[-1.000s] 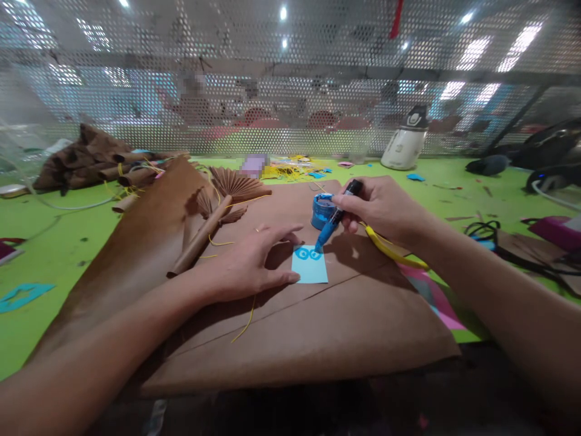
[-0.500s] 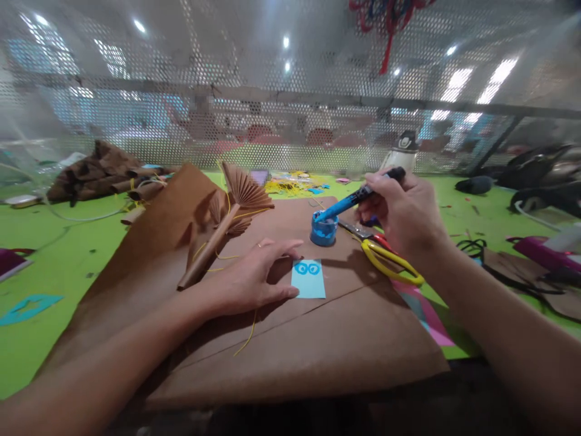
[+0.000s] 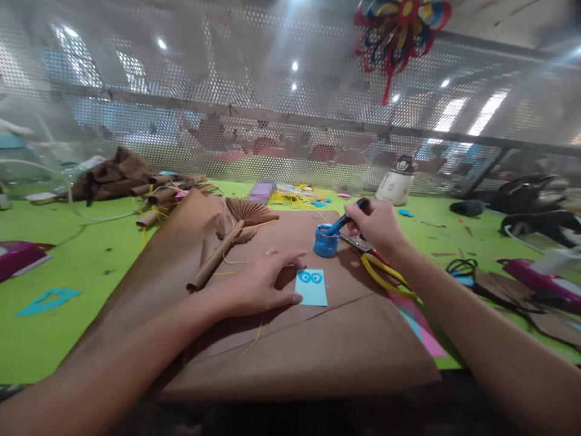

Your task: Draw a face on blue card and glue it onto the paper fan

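My right hand (image 3: 374,221) is closed around a blue marker pen (image 3: 342,219), whose lower end is in a small blue-stained pot (image 3: 325,243). My left hand (image 3: 267,281) lies on brown paper (image 3: 354,339), thumb and fingers apart, at the left edge of a light blue paper card (image 3: 312,295) with two blue eye shapes drawn on it. Behind that hand lies a brown rolled-paper stick with pleated fans (image 3: 222,251) and yellow string. Scissors with yellow handles (image 3: 384,277) rest beneath my right wrist, partly hidden.
Paper rolls (image 3: 158,194) and brown crumpled material (image 3: 113,172) are at the back left. A white bottle with a dark lid (image 3: 396,181) stands at the back right. A purple tool (image 3: 540,278) and black cords lie at the right. Perforated mesh borders the green table's back.
The marker's lower end has gone deeper into the pot, and my right hand has come nearer to it. My left hand holds its place beside the card. The camera view has tilted up slightly.
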Demonstrator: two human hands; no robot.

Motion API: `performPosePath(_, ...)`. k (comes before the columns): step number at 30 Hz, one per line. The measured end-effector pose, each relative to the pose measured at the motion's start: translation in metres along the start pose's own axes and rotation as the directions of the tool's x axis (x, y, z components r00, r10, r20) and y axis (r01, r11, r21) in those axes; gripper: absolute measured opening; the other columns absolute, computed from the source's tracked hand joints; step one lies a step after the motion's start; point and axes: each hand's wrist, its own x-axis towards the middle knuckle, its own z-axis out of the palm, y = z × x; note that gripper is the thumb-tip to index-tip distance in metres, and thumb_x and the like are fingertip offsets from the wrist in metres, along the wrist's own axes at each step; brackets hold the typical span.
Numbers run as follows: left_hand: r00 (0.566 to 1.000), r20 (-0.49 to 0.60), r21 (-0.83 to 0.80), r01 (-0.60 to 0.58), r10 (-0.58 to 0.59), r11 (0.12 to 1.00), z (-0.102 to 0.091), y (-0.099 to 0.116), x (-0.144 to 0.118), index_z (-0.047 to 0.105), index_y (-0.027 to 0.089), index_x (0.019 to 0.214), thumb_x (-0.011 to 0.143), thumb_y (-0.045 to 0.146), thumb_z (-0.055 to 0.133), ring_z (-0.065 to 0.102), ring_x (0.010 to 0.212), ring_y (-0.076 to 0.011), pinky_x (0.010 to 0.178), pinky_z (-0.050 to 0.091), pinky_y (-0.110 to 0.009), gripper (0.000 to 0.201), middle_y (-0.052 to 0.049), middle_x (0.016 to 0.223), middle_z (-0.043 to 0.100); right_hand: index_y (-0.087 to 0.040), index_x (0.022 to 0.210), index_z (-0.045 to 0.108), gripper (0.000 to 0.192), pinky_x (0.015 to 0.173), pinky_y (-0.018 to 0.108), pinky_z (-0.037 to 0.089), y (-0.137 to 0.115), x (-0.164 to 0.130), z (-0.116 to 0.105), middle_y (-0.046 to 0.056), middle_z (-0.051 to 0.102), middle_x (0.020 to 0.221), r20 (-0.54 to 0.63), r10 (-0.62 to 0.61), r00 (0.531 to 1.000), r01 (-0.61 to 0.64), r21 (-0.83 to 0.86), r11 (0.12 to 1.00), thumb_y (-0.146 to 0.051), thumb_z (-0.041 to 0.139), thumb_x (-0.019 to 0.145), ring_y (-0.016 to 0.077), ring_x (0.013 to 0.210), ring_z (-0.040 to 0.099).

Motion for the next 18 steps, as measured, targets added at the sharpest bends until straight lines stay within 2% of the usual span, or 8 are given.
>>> performPosePath(4,1.0,0.007,0.012,-0.014,0.014,1.0,0.001,-0.002,0.002,0.037,0.023,0.141,0.078,0.039,0.066,0.045,0.122,-0.029,0.102,0.037,-0.046,0.072,-0.008,0.128,0.057,-0.017,0.059,0.054,0.024,0.039,0.018,0.042,0.009,0.001,0.006,-0.002,0.057,0.046,0.104,0.025,0.994,-0.017,-0.077,0.997,-0.028,0.066,0.076,0.0084,0.038,0.052)
performPosePath(8,1.0,0.014,0.018,-0.024,0.024,1.0,0.001,-0.003,0.002,0.036,0.024,0.141,0.078,0.039,0.066,0.044,0.122,-0.0277,0.103,0.037,-0.044,0.071,-0.007,0.127,0.057,-0.016,0.061,0.056,0.023,0.039,0.019,0.042,0.011,0.002,0.004,-0.002,0.057,0.047,0.123,0.004,0.992,0.008,-0.093,0.996,-0.029,0.065,0.077,0.0078,0.038,0.051)
performPosePath(15,1.0,0.021,0.022,-0.023,0.023,0.999,0.0,-0.001,0.002,0.038,0.023,0.139,0.078,0.039,0.066,0.045,0.121,-0.0273,0.104,0.035,-0.045,0.068,-0.007,0.127,0.056,-0.018,0.06,0.056,0.02,0.035,0.022,0.042,0.001,0.003,-0.009,-0.003,0.054,0.044,-0.057,0.072,0.996,-0.064,0.135,0.989,-0.025,0.068,0.075,0.0096,0.036,0.05)
performPosePath(18,0.999,0.014,0.018,-0.031,0.031,0.999,0.0,-0.002,0.002,0.038,0.026,0.139,0.079,0.04,0.066,0.046,0.12,-0.0263,0.103,0.036,-0.044,0.068,-0.005,0.125,0.057,-0.018,0.06,0.058,0.017,0.035,0.023,0.044,-0.006,0.0,-0.017,-0.003,0.055,0.045,-0.155,0.024,0.988,0.0,0.154,0.988,-0.023,0.066,0.075,0.0102,0.035,0.05)
